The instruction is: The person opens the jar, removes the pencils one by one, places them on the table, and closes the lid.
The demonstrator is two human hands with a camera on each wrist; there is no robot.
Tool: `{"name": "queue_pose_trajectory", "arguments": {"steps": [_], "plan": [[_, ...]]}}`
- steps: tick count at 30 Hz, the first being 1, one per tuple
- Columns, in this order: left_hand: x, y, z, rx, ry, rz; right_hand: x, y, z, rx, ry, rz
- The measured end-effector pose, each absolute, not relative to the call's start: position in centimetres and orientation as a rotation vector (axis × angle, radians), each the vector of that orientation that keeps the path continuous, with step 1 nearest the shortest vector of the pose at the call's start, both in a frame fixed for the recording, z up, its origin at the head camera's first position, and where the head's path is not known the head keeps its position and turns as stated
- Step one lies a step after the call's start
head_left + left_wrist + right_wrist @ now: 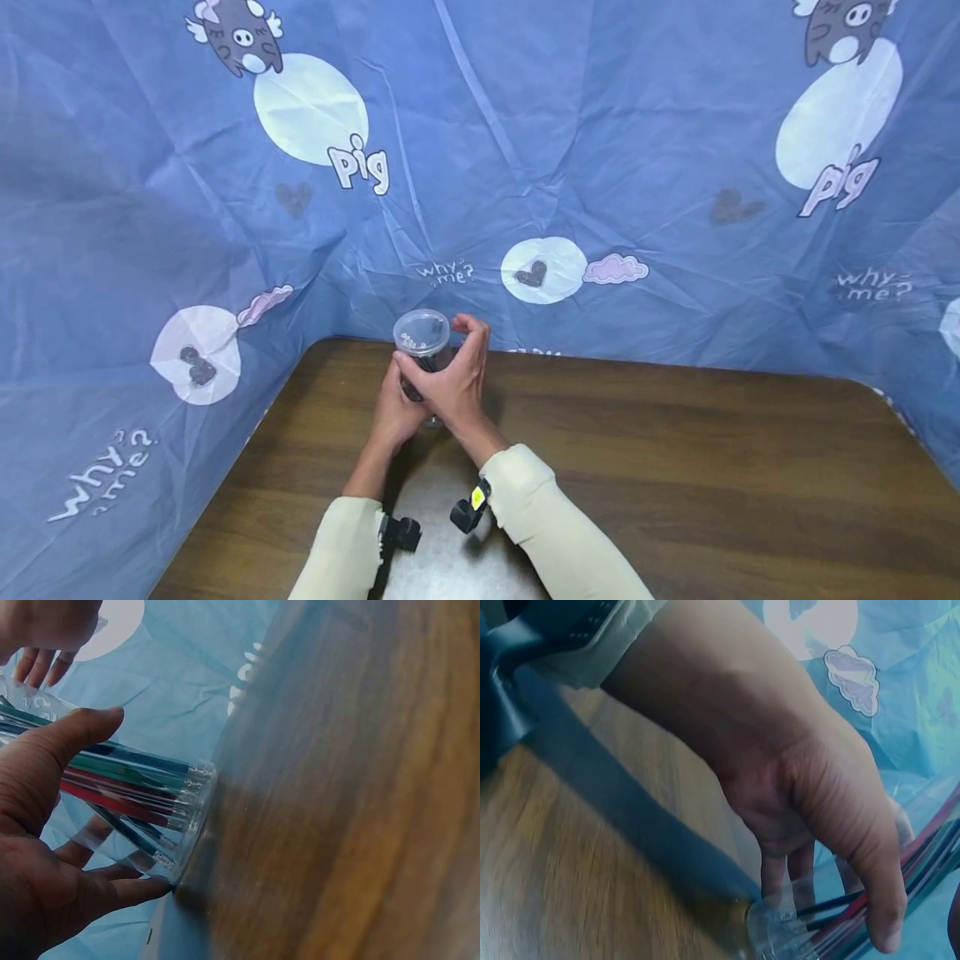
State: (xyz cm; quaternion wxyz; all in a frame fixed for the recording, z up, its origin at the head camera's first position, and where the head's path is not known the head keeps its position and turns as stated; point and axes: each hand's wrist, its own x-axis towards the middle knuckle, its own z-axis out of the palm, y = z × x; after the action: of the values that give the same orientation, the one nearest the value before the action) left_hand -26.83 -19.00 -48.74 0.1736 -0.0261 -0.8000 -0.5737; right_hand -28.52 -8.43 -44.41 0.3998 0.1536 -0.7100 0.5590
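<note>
A clear plastic jar (422,333) with a transparent round lid stands near the table's back left, tilted slightly in the head view. Thin pen-like sticks (135,784) in green, red and dark blue fill it, their clear ends at the base. My left hand (397,408) grips the jar's lower part, thumb along one side and fingers spread behind and below. Higher up, my right hand (459,379) is around the jar, its thumb across the front below the lid and its index finger bent beside the rim. Other right fingers show behind the clear wall in the right wrist view.
The brown wooden table (675,467) has rounded back corners. A blue printed cloth (480,167) hangs close behind it and along the left side. Black wrist cameras (468,508) stick out inward from both light sleeves.
</note>
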Motion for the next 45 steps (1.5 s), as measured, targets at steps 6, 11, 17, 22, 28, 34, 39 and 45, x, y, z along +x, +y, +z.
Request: {"name": "queue_pose_trajectory", "arguments": {"steps": [6,11,17,22,28,34,39,45], "plan": [[-27.0,-19.1,-48.7,-0.070,-2.239,-1.656,-28.5,-9.1,-44.0,0.367,-1.781,1.382],[-27.1,-19.1,-48.8,-0.126,-2.189,-1.731,-28.4,-9.1,-44.0,0.372,-1.785,1.398],[-26.9,-18.9,-49.0,-0.125,-2.200,-1.748,-28.2,-8.8,-44.4,0.382,-1.771,1.481],[-27.0,-18.8,-49.1,-0.139,-2.202,-1.730,-28.0,-8.7,-44.6,0.384,-1.760,1.540],[-26.9,-18.8,-48.9,-0.148,-2.195,-1.727,-27.9,-8.8,-44.5,0.374,-1.769,1.588],[-25.0,-18.2,-46.0,-0.143,-2.233,-1.750,-27.8,-8.8,-44.4,0.368,-1.781,1.611],[-24.2,-17.9,-45.0,-0.110,-2.270,-1.729,-27.8,-8.7,-44.3,0.380,-1.791,1.608],[-26.5,-18.9,-48.4,-0.088,-2.270,-1.696,-27.8,-8.7,-44.2,0.389,-1.800,1.615]]}}
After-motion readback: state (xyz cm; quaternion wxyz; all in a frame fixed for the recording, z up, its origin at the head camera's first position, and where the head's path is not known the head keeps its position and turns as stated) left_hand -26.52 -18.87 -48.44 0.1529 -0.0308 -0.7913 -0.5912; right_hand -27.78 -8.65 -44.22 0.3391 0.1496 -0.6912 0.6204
